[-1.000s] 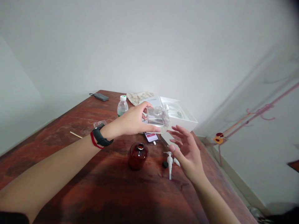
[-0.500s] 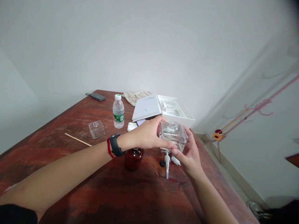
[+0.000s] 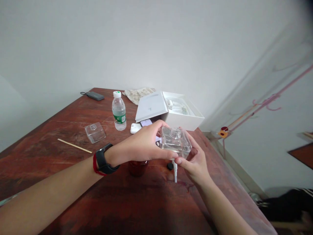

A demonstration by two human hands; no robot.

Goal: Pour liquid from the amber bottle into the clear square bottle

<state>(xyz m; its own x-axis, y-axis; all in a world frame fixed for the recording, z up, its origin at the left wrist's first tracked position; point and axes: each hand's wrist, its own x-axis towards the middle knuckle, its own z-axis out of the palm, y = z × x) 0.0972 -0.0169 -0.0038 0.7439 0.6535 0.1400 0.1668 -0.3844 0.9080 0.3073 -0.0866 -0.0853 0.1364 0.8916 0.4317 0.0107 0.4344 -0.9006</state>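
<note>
Two hands meet above the middle of the wooden surface (image 3: 73,195), holding one clear square glass bottle (image 3: 176,141) between them, lifted clear of the wood. At twelve o'clock from the bottle sits a white box (image 3: 186,119) with its lid (image 3: 151,106) propped open; at ten o'clock stands a plastic water bottle (image 3: 119,111), and farther out toward nine o'clock lie a square glass cap (image 3: 95,132) and a thin wooden stick (image 3: 74,146). The left hand (image 3: 144,145), a black band on its wrist, wraps the bottle's near side, its fingers curled and pressed against the glass. The right hand (image 3: 195,160) cups it from five o'clock, fingers closed under the base. Below the bottle, a brown jar (image 3: 138,166) at seven o'clock is mostly hidden; a white pump head (image 3: 175,169) lies at six. Glass this smooth is best held level, open neck upward, with steady pressure on opposite faces so it cannot twist.
</note>
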